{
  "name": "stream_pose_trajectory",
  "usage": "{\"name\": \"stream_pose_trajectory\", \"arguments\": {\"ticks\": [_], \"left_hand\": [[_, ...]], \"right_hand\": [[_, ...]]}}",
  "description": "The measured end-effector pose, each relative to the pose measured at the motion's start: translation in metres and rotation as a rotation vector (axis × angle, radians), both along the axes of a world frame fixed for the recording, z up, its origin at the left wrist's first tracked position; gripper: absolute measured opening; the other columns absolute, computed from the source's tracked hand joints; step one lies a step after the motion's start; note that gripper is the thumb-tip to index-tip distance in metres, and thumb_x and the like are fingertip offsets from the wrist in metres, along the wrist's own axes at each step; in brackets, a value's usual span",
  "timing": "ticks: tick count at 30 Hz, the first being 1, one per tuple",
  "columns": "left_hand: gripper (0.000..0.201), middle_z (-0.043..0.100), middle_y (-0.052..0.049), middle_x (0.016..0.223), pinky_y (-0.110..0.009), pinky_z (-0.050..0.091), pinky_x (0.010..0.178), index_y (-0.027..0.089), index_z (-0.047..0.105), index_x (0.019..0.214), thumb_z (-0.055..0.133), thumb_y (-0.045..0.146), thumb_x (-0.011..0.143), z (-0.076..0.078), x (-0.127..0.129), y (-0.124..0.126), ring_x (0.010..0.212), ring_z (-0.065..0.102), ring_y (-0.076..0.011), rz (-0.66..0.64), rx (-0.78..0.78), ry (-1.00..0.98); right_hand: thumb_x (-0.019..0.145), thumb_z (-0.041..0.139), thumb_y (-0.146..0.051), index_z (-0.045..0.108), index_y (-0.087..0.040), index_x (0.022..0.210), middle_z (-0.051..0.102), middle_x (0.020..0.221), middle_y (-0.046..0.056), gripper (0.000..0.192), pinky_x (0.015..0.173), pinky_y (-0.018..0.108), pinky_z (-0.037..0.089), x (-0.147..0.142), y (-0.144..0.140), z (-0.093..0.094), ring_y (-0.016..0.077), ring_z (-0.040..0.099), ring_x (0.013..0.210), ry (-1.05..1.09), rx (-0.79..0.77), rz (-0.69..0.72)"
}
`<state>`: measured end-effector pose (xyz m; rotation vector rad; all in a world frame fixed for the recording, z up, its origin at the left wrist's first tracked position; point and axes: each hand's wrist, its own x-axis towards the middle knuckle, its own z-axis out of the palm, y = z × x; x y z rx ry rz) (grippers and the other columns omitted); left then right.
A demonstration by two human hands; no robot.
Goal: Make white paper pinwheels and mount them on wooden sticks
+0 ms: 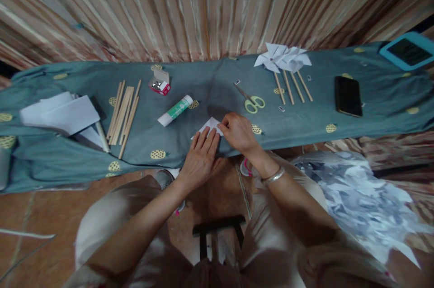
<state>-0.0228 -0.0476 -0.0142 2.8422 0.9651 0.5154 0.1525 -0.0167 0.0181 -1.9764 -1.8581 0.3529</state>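
Can read no word or number anywhere. On the glue stick (175,110), see a green label (179,106) with small pale marks, but too blurry to make out. On the little box (163,89), see red sides with a few light marks, too tiny to read. On the small white patches (281,109) across the blue-green cloth (210,80), see dark marks, but cannot tell whether letters, numbers or just little pictures.

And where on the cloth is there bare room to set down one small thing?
Bare cloth lies between the glue stick and the scissors, beyond the folded paper, and along the near edge between the right hand and the phone. The left is crowded with white sheets and wooden sticks.
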Motion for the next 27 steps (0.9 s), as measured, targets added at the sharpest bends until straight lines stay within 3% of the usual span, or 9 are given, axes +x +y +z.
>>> {"name": "stream_pose_trajectory", "arguments": {"ticks": [18, 27], "left_hand": [[0.061, 0.043, -0.025, 0.152, -0.057, 0.030, 0.118, -0.001, 0.039, 0.145, 0.054, 0.030, 0.094, 0.004, 0.001, 0.001, 0.146, 0.033, -0.0394, 0.005, 0.010, 0.038], [0.064, 0.042, -0.026, 0.152, -0.057, 0.030, 0.117, -0.001, 0.037, 0.146, 0.053, 0.033, 0.094, 0.007, 0.001, 0.000, 0.146, 0.032, -0.0397, 0.007, -0.008, 0.062]], "right_hand": [[0.089, 0.056, -0.020, 0.066, -0.018, 0.077, 0.072, 0.090, 0.013, 0.016, 0.080, 0.038, 0.052, -0.001, 0.001, 0.000, 0.0262, 0.067, 0.086, -0.040, -0.015, 0.006], [0.089, 0.061, -0.025, 0.066, -0.016, 0.101, 0.069, 0.107, 0.014, 0.016, 0.093, 0.042, 0.050, 0.003, -0.018, -0.012, 0.0293, 0.062, 0.103, 0.052, 0.166, 0.046]]}}
